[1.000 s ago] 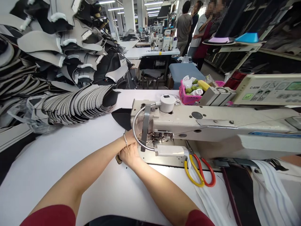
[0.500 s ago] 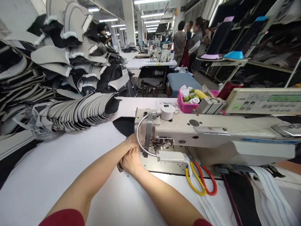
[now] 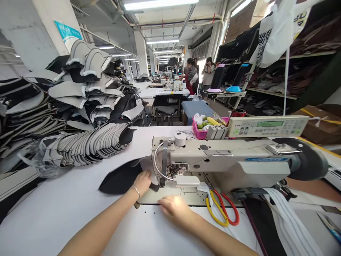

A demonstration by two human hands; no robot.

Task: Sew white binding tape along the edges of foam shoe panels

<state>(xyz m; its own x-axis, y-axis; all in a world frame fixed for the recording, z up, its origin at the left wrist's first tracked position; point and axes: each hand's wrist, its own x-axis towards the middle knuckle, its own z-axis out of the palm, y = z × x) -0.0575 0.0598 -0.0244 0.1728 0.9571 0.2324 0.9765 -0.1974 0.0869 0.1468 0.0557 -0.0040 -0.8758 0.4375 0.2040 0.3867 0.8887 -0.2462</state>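
At the needle end of the sewing machine (image 3: 191, 151), my left hand (image 3: 144, 183), with a bracelet at its wrist, grips the near edge of a black and grey fabric piece (image 3: 119, 177). The piece spreads to the left over the white table, and its right end passes beside the machine head. My right hand (image 3: 174, 208) is empty, its fingers loosely bent and apart, at the front edge of the metal bed plate (image 3: 183, 195). Right of it lie scissors (image 3: 223, 206) with one yellow and one red handle.
A fanned stack of grey-edged pieces (image 3: 90, 144) lies at the left, with taller piles behind. A pink basket (image 3: 199, 133) of fruit stands behind the machine, near a control panel (image 3: 269, 125). White striped tape (image 3: 290, 213) hangs at the right. People stand farther back.
The fabric piece has come out leftward from the machine head, with my left hand on it. My right hand has parted from the left and moved right. The view has tilted up.
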